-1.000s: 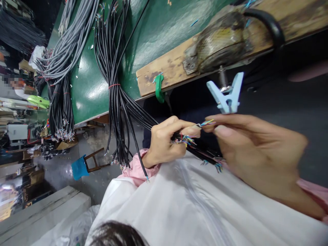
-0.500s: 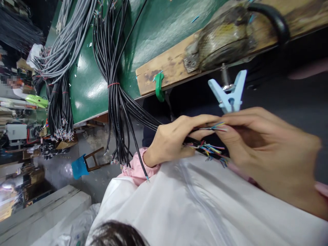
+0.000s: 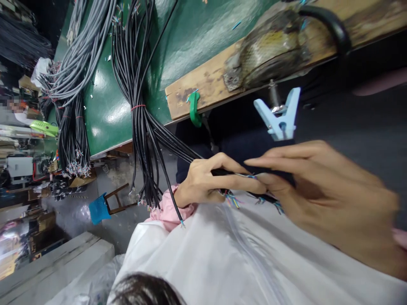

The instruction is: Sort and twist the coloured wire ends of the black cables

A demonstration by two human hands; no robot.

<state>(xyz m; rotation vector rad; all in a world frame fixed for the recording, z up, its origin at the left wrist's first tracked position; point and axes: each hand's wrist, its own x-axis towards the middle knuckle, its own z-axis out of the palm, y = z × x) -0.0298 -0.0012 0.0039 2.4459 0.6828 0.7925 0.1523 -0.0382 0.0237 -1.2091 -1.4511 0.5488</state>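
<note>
My left hand [image 3: 206,180] is closed around the end part of several black cables [image 3: 178,144], which run to it from the bundle on the table. Stripped ends with thin coloured wires [image 3: 233,200] stick out below its fingers. One cable end lies between its fingers, its wires [image 3: 249,176] partly hidden. Facing it, my right hand [image 3: 330,199] has thumb and index finger apart, the thumb tip by those wires. More cable ends [image 3: 276,203] show under the right thumb. Just above the right hand is a light blue clamp [image 3: 281,120] below the wooden board's edge.
A wooden board [image 3: 203,84] along the green table [image 3: 178,51] carries a taped-over lump [image 3: 270,46] and a green hook [image 3: 194,110]. A red-tied black cable bundle [image 3: 136,80] hangs over the edge. Grey cables [image 3: 85,55] lie left, with a blue stool [image 3: 99,208] below.
My right thumb and index finger have parted from their pinch on the coloured wires. The left fingers have moved slightly down and reach further over the cable end. The view has shifted a little.
</note>
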